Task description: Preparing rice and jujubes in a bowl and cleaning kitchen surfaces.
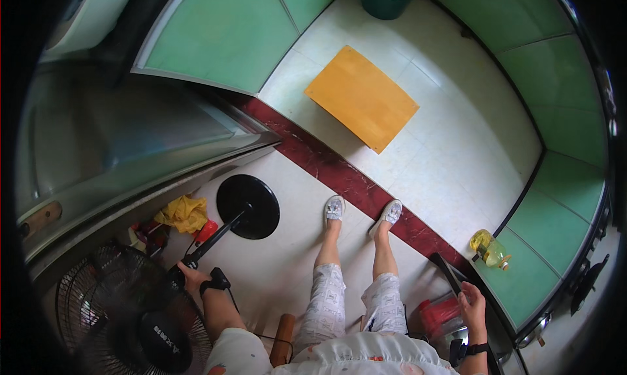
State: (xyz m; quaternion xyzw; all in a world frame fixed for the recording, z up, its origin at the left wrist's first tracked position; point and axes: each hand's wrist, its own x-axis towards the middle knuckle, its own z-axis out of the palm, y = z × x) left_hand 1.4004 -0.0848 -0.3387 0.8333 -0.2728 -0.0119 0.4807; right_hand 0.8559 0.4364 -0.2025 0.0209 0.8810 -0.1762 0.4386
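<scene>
At the lower left, my left hand (192, 277) is closed around the black pole of a pedestal fan (132, 306), just below the fan's head. The fan's round black base (248, 206) rests on the white floor. On the right side, my right hand (471, 299) has its fingers partly bent beside the upper edge of a dark upright panel (448, 272); whether it touches or grips the panel cannot be told. A wooden stool with an orange-yellow top (362, 98) stands on the tiles ahead, past a dark red floor strip (323, 164).
Green cabinets (534, 189) curve along the right. An oil bottle (492, 250) stands by them. A green bin (387, 0) is at the top. A yellow plastic bag (185, 213) lies left of the fan base. A red container (438, 316) is near my right hand.
</scene>
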